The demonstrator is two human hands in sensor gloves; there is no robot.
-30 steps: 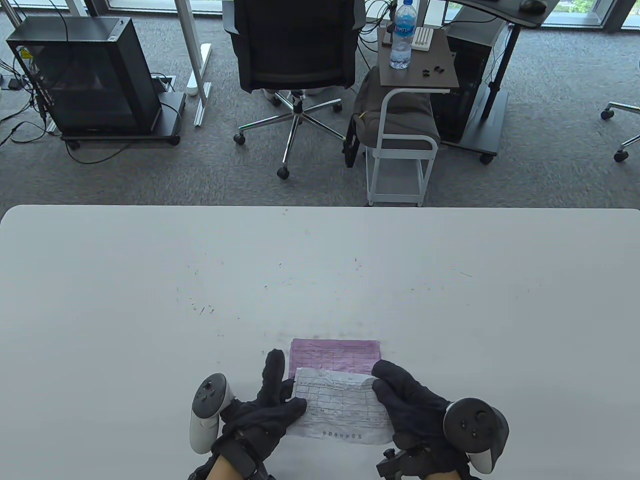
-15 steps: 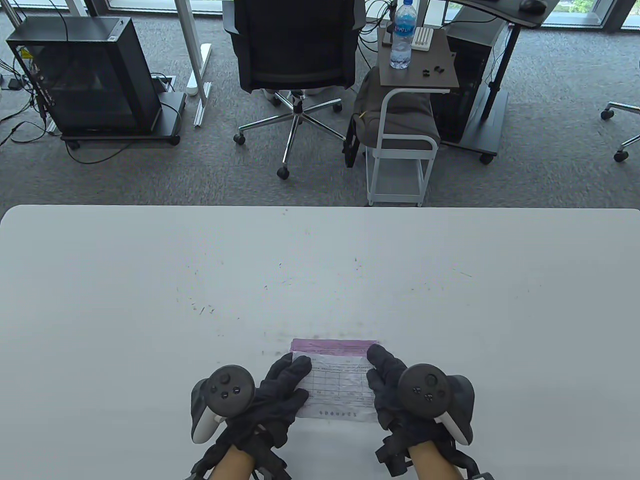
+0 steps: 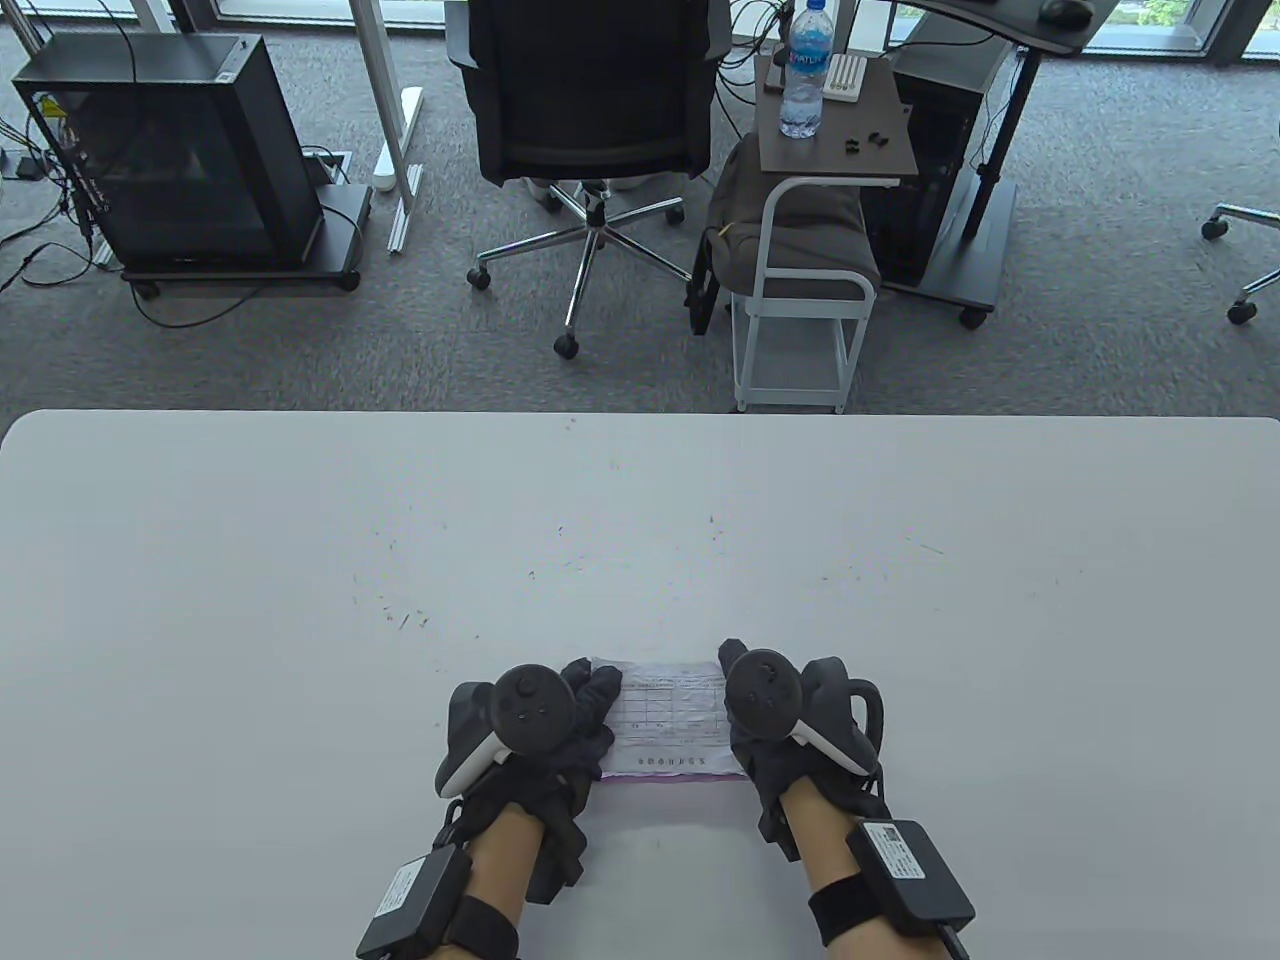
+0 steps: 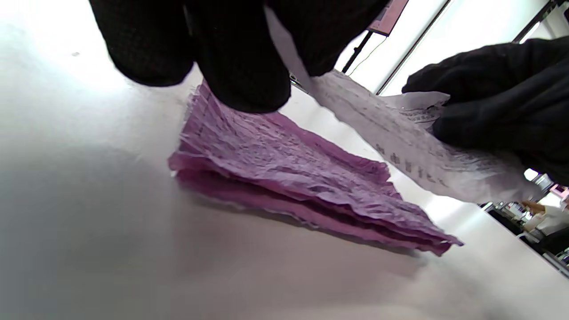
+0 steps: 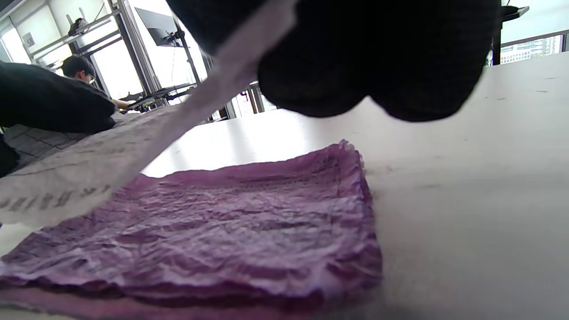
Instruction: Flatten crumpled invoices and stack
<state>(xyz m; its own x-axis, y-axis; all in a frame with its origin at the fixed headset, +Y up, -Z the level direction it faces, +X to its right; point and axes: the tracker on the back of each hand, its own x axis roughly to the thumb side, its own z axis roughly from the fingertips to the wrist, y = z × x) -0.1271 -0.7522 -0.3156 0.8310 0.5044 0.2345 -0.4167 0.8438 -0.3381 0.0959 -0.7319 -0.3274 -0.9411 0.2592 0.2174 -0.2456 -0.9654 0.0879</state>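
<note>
**White invoice held over the pink stack**

Left hand (image 3: 560, 720) and right hand (image 3: 765, 725) each pinch a short edge of the white invoice (image 3: 668, 722); the fingers are curled onto the paper, one hand per side. Wrist views show the sheet taut and lifted clear, hanging above the pink stack (image 4: 289, 178), not yet lying on it. Likely reason for the two-sided hold: tension keeps the creased sheet flat, and it can be squared to the pile before being set down.

Pink stack lies near the table's (image 3: 300, 560) front edge: several wrinkled sheets, edges roughly in line, almost wholly hidden under the white sheet from above.

Table white, matte, scuffed with small dark marks. Beyond it grey carpet, an office chair (image 3: 590, 110), a PC case (image 3: 170, 150), a side cart with a water bottle (image 3: 805, 65).
</note>
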